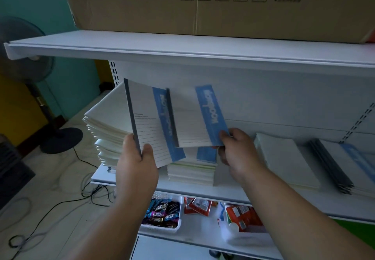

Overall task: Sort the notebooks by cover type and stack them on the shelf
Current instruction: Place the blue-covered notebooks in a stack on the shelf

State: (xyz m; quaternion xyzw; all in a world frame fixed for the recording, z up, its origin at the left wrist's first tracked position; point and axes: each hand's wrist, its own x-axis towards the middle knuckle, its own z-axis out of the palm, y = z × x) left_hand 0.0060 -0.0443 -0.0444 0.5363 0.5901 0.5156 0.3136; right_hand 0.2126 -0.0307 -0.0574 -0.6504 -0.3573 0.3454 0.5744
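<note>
Notebooks with white ruled covers and a blue title band are up in both hands, in front of the white metal shelf (203, 190). The left hand (136, 164) grips one white-and-blue notebook (146, 121) at its lower corner beside the dark grey spine, thumb pressed on the cover and fingers curled behind. The right hand (237, 154) pinches a second white-and-blue notebook (192, 117) by the bottom of its blue band, thumb on top, fingers tucked underneath. The second book overlaps the first one's right edge, both tilted with tops leaning away.

Just behind the left hand sits a tall, uneven stack of plain cream-covered notebooks (105, 125). Under the held pair lies a lower pile topped by a blue-banded cover (192, 168). To the right rests a flat cream-covered stack (288, 160), and further right a stack of blue-banded notebooks with dark spines (341, 168).

A brown cardboard box (203, 4) sits on the shelf above. Below, a white basket of wrapped sweets (162, 215); on the floor at left, a black standing fan (26, 56)
</note>
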